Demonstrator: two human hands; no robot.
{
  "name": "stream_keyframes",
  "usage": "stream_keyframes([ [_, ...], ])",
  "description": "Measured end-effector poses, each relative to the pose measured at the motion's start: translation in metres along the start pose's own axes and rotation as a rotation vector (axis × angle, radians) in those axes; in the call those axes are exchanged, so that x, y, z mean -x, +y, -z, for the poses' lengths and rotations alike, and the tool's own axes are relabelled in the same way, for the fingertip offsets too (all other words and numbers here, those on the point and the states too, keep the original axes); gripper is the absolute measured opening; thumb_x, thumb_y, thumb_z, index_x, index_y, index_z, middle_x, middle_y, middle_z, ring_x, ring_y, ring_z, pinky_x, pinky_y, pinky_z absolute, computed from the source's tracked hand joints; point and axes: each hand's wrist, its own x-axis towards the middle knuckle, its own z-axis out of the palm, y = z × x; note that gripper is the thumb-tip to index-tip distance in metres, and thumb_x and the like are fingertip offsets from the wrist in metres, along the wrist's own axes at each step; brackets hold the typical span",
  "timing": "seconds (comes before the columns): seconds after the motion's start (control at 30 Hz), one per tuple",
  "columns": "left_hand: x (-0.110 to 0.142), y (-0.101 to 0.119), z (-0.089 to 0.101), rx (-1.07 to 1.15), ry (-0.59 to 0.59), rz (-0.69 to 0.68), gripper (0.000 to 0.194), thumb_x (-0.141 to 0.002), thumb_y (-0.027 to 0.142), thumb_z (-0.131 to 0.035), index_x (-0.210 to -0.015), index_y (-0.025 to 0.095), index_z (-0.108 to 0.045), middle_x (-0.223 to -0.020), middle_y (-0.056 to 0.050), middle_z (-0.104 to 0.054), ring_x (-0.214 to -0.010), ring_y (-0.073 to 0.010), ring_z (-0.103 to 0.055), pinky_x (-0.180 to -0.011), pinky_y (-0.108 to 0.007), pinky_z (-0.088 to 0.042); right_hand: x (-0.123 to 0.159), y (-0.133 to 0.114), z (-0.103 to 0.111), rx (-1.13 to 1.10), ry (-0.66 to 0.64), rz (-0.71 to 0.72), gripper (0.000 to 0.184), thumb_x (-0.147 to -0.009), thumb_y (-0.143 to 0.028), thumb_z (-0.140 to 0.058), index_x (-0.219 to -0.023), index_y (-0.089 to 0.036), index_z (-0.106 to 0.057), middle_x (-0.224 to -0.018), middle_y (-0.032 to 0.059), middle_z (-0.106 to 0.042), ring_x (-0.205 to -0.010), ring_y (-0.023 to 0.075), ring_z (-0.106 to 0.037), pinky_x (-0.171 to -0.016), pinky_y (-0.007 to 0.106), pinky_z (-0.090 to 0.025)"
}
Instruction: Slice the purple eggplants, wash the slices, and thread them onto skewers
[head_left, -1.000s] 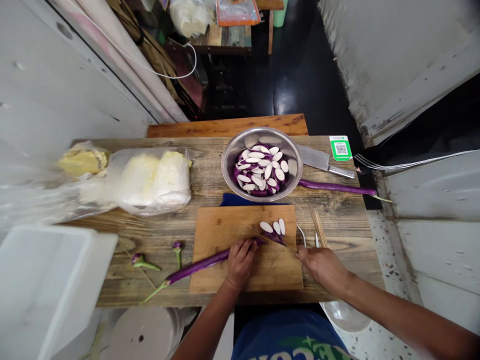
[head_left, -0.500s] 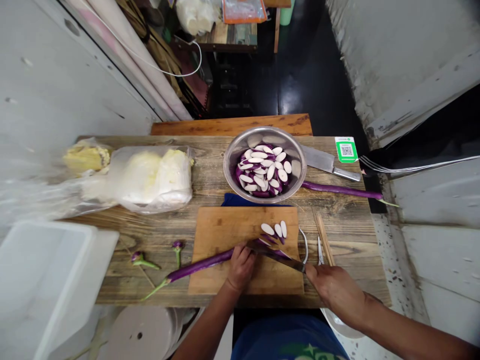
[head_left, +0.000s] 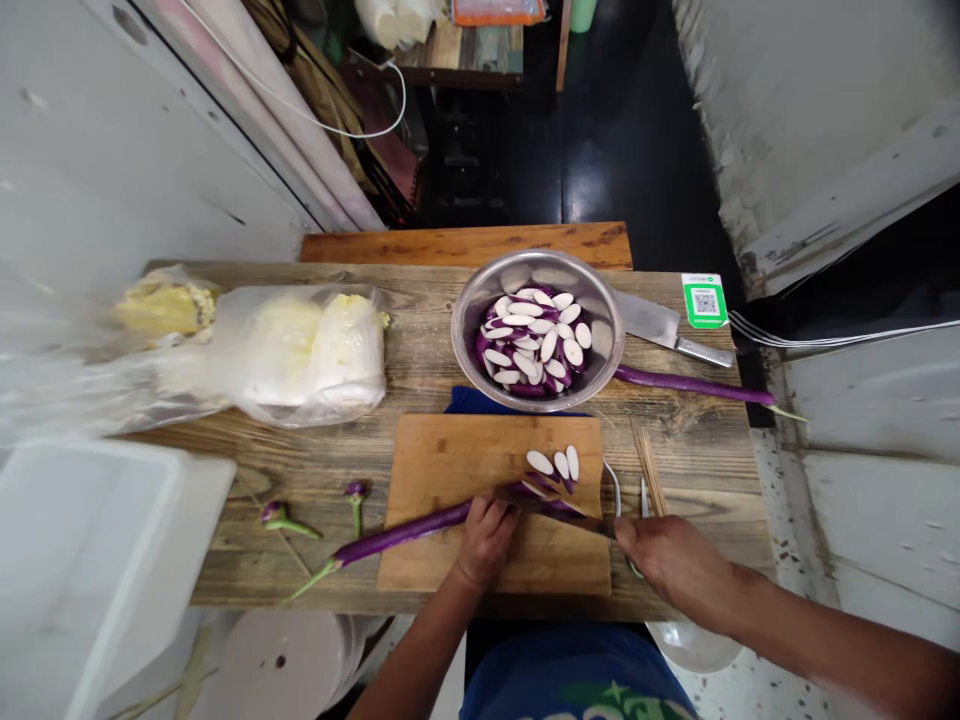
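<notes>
My left hand [head_left: 487,540] is closed on a long purple eggplant [head_left: 409,532], which lies slanting across the wooden cutting board [head_left: 427,450] with its green stem past the board's left edge. In my right hand [head_left: 679,565] is the handle of a kitchen knife [head_left: 577,518]. Its blade lies across the eggplant just right of my left fingers. Several oval eggplant slices [head_left: 540,462] rest on the board beyond the blade. A steel bowl [head_left: 611,350] holding many more slices stands behind the board, over part of a blue cloth [head_left: 480,401].
A cleaver [head_left: 649,318] and another eggplant [head_left: 694,385] lie right of the bowl. Skewers [head_left: 651,465] and partly hidden scissors [head_left: 643,495] are beside the board. Two cut stem ends [head_left: 356,500], bagged cabbage [head_left: 315,350] and a white bin [head_left: 157,540] are to the left.
The view has shifted slightly. The knife blade sits a little lower and flatter against the eggplant, and my right hand has shifted slightly. My left hand keeps its hold.
</notes>
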Motion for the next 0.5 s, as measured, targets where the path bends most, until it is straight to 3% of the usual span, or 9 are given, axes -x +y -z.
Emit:
stream_keyframes([
  [0.17, 0.001, -0.001, -0.001, 0.043, -0.007, 0.026, 0.022, -0.087, 0.011, -0.046, -0.098, 0.018, -0.064, -0.09, -0.009, -0.063, -0.092, -0.0202, -0.055, -0.08, -0.04, -0.048, -0.024, -0.01, 0.003, 0.024, 0.0, -0.003, 0.021, -0.074, -0.001, -0.048, -0.09, -0.011, -0.056, -0.074, 0.008, -0.068, -0.066, 0.02, -0.065, -0.049, 0.026, -0.034],
  [0.3, -0.006, 0.001, 0.005, 0.047, -0.026, -0.014, 0.029, -0.086, 0.008, -0.046, -0.111, 0.015, -0.06, -0.098, -0.011, -0.062, -0.097, -0.0211, -0.054, -0.081, -0.038, -0.047, -0.047, -0.015, -0.008, 0.046, 0.088, -0.04, 0.019, -0.078, -0.002, -0.047, -0.093, -0.011, -0.055, -0.071, 0.0077, -0.069, -0.063, 0.0202, -0.066, -0.047, 0.026, -0.034],
  [0.5, -0.005, 0.003, 0.013, -0.056, -0.032, 0.008, 0.035, -0.088, 0.01, -0.043, -0.12, 0.018, -0.055, -0.103, -0.011, -0.062, -0.099, -0.0218, -0.054, -0.082, -0.039, -0.046, -0.032, -0.005, -0.028, -0.012, 0.249, -0.142, 0.01, -0.087, -0.01, -0.044, -0.084, -0.014, -0.053, -0.061, 0.003, -0.065, -0.054, 0.015, -0.062, -0.047, 0.026, -0.034],
])
